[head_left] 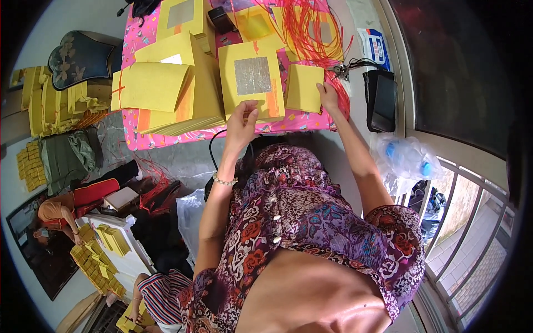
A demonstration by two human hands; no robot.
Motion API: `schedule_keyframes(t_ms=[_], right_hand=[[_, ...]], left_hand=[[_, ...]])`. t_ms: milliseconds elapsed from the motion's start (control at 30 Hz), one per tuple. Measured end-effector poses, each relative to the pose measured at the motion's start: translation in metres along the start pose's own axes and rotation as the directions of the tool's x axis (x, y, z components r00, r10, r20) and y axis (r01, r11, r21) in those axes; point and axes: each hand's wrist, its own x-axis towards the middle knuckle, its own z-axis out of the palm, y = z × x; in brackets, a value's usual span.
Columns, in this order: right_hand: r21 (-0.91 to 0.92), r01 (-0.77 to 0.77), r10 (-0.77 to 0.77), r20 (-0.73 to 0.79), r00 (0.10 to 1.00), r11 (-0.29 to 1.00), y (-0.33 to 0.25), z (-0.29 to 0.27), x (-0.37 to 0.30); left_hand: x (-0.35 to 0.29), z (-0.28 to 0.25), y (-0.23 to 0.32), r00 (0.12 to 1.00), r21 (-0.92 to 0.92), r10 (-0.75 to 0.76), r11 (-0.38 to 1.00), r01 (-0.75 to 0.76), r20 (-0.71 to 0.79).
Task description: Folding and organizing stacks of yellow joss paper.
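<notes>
A pile of yellow paper sheets point(230, 60) with a silver square on top lies at the near middle of the pink table. My left hand point(242, 123) is at its near edge, fingers curled in and thumb bent towards them. Whether anything is between those fingertips cannot be made out. Just to the right lies a folded yellow paper point(303, 89). My right hand point(328, 99) grips its right edge, the thumb on top and the other fingers partly hidden. A taller stack of yellow paper point(200, 105) rises to the left, a red-tied folded bundle point(147, 87) on it.
Loose red strings point(311, 28) spread over the far right of the pink-covered table point(133, 133). Keys point(341, 71) and a black case point(381, 101) lie beside it on the right. Behind on the left, another person point(58, 208) handles yellow bundles point(97, 261).
</notes>
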Motion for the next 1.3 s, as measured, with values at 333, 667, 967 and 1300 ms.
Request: schedule_keyframes(t_ms=[333, 667, 967, 1300], right_hand=[[-0.015, -0.033, 0.034, 0.039, 0.999, 0.999, 0.001, -0.004, -0.002], [-0.361, 0.053, -0.121, -0.169, 0.978, 0.931, -0.037, 0.005, -0.019], [-0.368, 0.034, -0.134, -0.25, 0.959, 0.929, -0.057, -0.008, -0.024], [-0.033, 0.708, -0.689, 0.207, 0.695, 0.705, -0.169, -0.04, -0.075]], left_hand=[[0.003, 0.004, -0.008, 0.999, 0.021, 0.027, 0.999, -0.027, -0.027], [0.001, 0.004, -0.006, 0.999, 0.029, 0.025, 0.999, -0.024, -0.044], [-0.003, 0.0, -0.001, 0.993, 0.134, 0.077, 0.989, -0.064, -0.094], [-0.003, -0.01, 0.003, 0.94, 0.612, 0.34, 0.74, -0.279, 0.018]])
